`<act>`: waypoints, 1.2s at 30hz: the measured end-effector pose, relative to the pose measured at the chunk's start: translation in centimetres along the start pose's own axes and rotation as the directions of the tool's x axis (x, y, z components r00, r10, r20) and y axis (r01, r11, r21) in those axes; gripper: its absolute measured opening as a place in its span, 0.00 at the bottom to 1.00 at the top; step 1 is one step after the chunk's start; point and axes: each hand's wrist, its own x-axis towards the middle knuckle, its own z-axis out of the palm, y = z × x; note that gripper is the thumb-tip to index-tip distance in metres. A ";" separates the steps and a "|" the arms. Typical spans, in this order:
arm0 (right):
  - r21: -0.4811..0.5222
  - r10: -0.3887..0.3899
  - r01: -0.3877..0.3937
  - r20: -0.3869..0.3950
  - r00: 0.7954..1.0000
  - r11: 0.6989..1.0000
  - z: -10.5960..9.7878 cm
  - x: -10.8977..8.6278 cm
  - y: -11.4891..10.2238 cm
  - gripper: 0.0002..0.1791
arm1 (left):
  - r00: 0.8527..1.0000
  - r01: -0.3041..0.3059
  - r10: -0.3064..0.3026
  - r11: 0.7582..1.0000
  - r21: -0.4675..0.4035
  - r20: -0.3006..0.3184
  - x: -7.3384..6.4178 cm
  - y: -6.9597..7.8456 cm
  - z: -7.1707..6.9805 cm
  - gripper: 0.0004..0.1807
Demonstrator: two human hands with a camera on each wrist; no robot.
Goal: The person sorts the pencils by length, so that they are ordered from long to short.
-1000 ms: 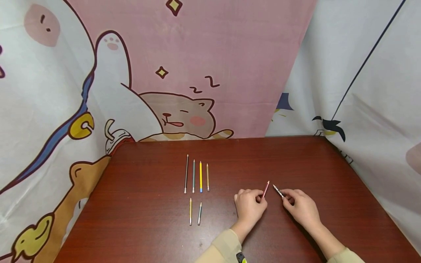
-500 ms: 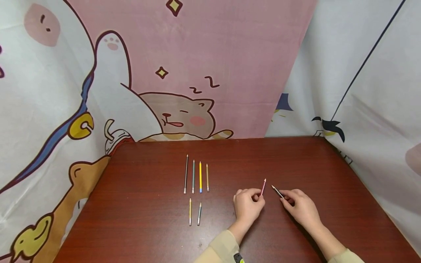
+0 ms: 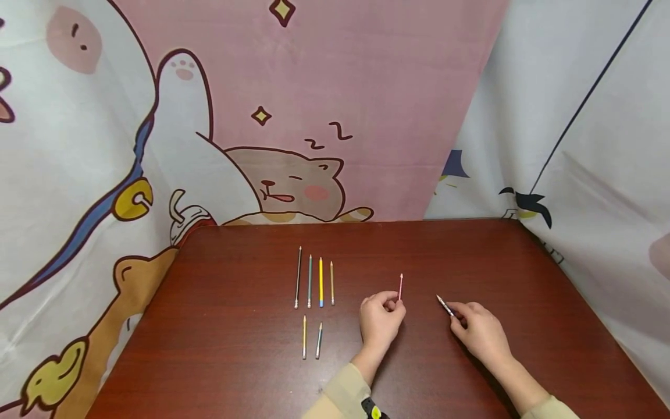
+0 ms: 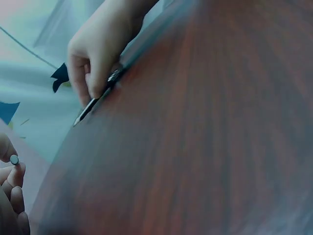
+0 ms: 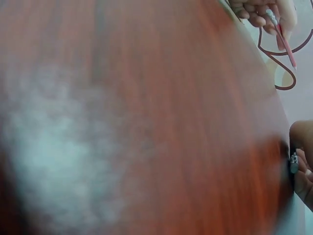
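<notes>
Between thumb and fingers my left hand pinches a red pencil, its sharpened tip pointing away from me. In the right wrist view the red pencil shows its pale eraser end beside the fingers. My right hand pinches a dark pencil low over the table, tip toward the far left. The left wrist view shows this black pencil slanting under the thumb. To the left of my left hand lie a short yellow pencil and a short dark green pencil.
Farther back on the brown table stand side by side a long black pencil, a teal pencil, a bright yellow pencil and a tan pencil. A cartoon-printed cloth hangs behind the table and along its sides.
My left hand has moved left with the red pencil, away from my right hand, and the pencil has turned more upright in the head view. My right hand has hardly moved.
</notes>
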 end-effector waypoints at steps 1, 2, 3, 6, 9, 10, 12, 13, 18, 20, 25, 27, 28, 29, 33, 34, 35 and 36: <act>0.002 0.007 -0.007 -0.002 1.000 1.000 0.0 0.0 0.0 0.17 | 1.000 -0.002 0.002 1.000 0.007 -0.010 0.2 -0.1 -0.2 0.06; 0.005 0.017 -0.017 -0.002 1.000 1.000 0.0 0.0 0.0 0.17 | 1.000 -0.005 0.006 1.000 0.016 -0.021 0.3 -0.2 -0.4 0.06; 0.011 0.026 -0.026 -0.003 1.000 1.000 0.0 0.1 0.1 0.17 | 0.999 -0.010 0.011 1.000 0.030 -0.033 0.5 -0.4 -0.5 0.06; 0.038 0.056 -0.056 -0.007 0.998 0.998 -0.1 0.2 0.2 0.17 | 0.997 -0.017 0.022 0.997 0.072 -0.069 1.0 -0.8 -1.0 0.05; 0.070 0.076 -0.074 -0.024 0.997 0.995 -0.2 0.4 0.4 0.19 | 0.995 -0.011 0.022 0.994 0.111 -0.093 1.4 -1.3 -1.4 0.05; 0.082 0.082 -0.079 -0.029 0.996 0.993 -0.3 0.4 0.4 0.19 | 0.995 -0.009 0.021 0.993 0.120 -0.097 1.5 -1.4 -1.6 0.05; 0.109 0.093 -0.088 -0.032 0.995 0.990 -0.5 0.6 0.4 0.21 | 0.994 -0.012 0.027 0.990 0.140 -0.108 1.6 -1.6 -1.9 0.05; 0.124 0.098 -0.093 -0.030 0.995 0.988 -0.5 0.6 0.4 0.22 | 0.993 -0.014 0.031 0.989 0.150 -0.115 1.7 -1.7 -2.1 0.05; 0.182 0.123 -0.120 -0.004 0.992 0.976 -0.7 1.1 0.0 0.27 | 0.985 -0.042 0.074 0.979 0.200 -0.153 2.1 -2.1 -2.7 0.05; 0.195 0.128 -0.126 0.003 0.992 0.973 -0.7 1.3 -0.1 0.27 | 0.982 -0.052 0.089 0.975 0.216 -0.165 2.4 -2.3 -3.0 0.05; 0.245 0.124 -0.124 0.015 0.992 0.961 -0.4 1.8 -0.7 0.25 | 0.972 -0.070 0.125 0.963 0.261 -0.199 3.2 -2.8 -3.9 0.04; 0.264 0.120 -0.119 0.014 0.993 0.957 -0.3 2.1 -1.0 0.24 | 0.969 -0.075 0.136 0.957 0.280 -0.208 3.5 -3.1 -4.2 0.04; 0.272 0.119 -0.117 0.012 0.993 0.955 -0.2 2.2 -1.1 0.24 | 0.967 -0.077 0.142 0.954 0.289 -0.212 3.6 -3.2 -4.3 0.04; 0.280 0.117 -0.116 0.013 0.993 0.953 -0.1 2.3 -1.3 0.24 | 0.967 -0.074 0.142 0.952 0.297 -0.213 3.8 -3.4 -4.4 0.04; 0.305 0.110 -0.110 0.018 0.994 0.946 0.4 2.7 -2.1 0.23 | 0.969 -0.052 0.126 0.945 0.322 -0.214 4.2 -4.0 -4.8 0.04; 0.313 0.107 -0.108 0.021 0.994 0.943 0.5 2.9 -2.3 0.22 | 0.969 -0.045 0.122 0.942 0.332 -0.215 4.4 -4.2 -4.9 0.04; 0.321 0.102 -0.105 0.025 0.994 0.941 0.7 3.0 -2.6 0.22 | 0.969 -0.039 0.119 0.940 0.340 -0.217 4.5 -4.4 -4.9 0.04; 0.327 0.099 -0.102 0.027 0.995 0.939 0.8 3.1 -2.8 0.22 | 0.969 -0.031 0.114 0.936 0.350 -0.218 4.6 -4.6 -5.0 0.03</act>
